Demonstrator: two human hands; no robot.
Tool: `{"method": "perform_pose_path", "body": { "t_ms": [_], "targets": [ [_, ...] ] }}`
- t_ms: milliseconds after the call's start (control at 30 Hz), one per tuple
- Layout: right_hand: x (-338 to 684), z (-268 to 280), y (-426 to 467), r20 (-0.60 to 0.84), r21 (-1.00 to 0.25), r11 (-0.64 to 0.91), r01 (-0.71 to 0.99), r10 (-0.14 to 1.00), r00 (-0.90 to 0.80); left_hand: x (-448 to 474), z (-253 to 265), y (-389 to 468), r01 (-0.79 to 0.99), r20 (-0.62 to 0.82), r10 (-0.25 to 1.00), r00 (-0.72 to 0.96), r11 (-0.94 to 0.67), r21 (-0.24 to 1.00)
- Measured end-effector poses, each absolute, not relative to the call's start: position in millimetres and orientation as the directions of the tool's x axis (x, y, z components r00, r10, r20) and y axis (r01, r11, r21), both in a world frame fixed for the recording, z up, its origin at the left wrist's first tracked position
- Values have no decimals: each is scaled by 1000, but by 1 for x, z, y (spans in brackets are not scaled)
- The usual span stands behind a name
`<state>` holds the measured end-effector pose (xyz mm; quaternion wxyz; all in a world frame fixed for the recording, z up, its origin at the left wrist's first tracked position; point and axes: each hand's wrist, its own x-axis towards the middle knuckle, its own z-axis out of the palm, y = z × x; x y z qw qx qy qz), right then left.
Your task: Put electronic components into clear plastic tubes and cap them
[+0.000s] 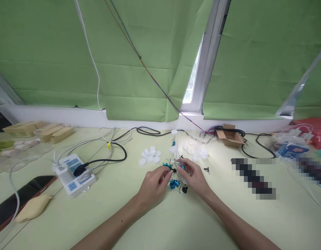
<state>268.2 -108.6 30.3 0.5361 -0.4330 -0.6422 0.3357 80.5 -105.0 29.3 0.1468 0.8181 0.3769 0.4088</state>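
Note:
My left hand (152, 185) is closed in a pinch by a small black part (174, 170), which its fingertips seem to grip. Opposite it, my right hand (194, 175) is pinched around a thin silver wire piece (177, 156) with a bit of blue near the fingertips. Between and below the hands lies a small pile of shiny blue pieces (174, 184), bent wires and a round black piece (184, 190). A clear tube with a white cap (174, 132) stands behind, some blue inside it. The fingers partly hide the small parts.
Several white round caps (150, 156) lie left of the pile. Clear containers (195, 149) stand behind my right hand, and a black T-shaped part (206, 169) lies right of it. Farther out are a power strip (74, 175), cables, an open cardboard box (230, 136) and a phone (22, 198).

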Motion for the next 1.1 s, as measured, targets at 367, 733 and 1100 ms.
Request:
{"method": "perform_pose_path", "body": {
  "t_ms": [367,733,1100],
  "targets": [
    [256,37,-127,497,-734,558,389,830,-253,75,36,-103,438,533,825,186,-555,707],
    [251,37,-133,476,-739,549,391,836,-274,76,33,-106,231,516,840,170,-543,807],
    [249,39,-138,440,-780,507,366,861,-256,75,30,-107,262,619,770,154,-636,726]
  ]
}}
